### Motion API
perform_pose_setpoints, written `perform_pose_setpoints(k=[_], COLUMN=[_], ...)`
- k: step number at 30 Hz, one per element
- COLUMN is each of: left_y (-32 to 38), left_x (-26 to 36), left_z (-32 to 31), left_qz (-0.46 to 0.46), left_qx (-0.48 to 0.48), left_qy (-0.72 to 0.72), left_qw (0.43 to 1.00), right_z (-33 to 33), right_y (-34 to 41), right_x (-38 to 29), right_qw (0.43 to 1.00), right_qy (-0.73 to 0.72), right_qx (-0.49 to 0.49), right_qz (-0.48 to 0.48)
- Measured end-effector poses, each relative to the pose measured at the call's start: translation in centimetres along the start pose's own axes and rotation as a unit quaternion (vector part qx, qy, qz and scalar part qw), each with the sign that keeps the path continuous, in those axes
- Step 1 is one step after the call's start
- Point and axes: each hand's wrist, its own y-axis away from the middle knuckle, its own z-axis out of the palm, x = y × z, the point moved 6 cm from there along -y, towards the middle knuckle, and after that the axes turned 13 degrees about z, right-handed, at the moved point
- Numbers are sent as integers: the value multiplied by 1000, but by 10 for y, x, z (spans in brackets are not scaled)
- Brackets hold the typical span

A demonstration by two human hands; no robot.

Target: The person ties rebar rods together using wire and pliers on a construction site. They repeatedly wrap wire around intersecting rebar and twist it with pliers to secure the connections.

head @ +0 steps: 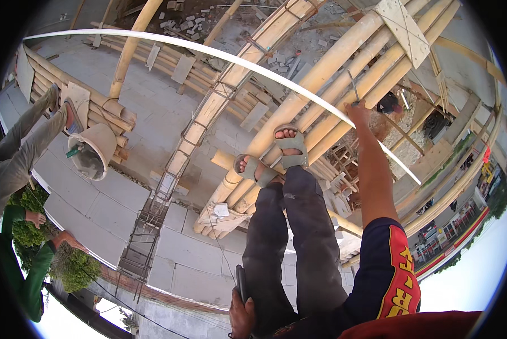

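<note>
My right hand is stretched forward over the bamboo poles, closed around the end of a thin bent metal bar. Close beside it, a long white strip arcs across the view and passes by my wrist; whether I touch it I cannot tell. Low in the view, my left hand holds a dark, flat, phone-like object upright by my thigh. My sandaled feet stand on a platform of lashed bamboo poles.
A co-worker's legs stand on bamboo at left, near a bucket with grey material. Another person's hands are over the block wall. A steel rebar cage rises beside it. Rubble lies far below.
</note>
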Motion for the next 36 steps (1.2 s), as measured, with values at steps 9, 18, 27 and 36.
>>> perform_pose_setpoints(k=[9,18,27,36], left_y=[19,32,33,23], left_x=[-21,-2,-1,-4], left_z=[39,69,78,45], left_qz=[-55,-117,-66,12], left_qx=[-25,11,75,26], left_qy=[91,190,122,77], left_qw=[994,975,987,997], right_z=[-68,243,318,70], right_y=[160,493,491,407], right_x=[-72,-94,-63,-47], right_qw=[936,638,738,767], right_qy=[-119,218,170,175], right_qx=[103,-371,-186,-137], right_qz=[-315,-639,-626,-602])
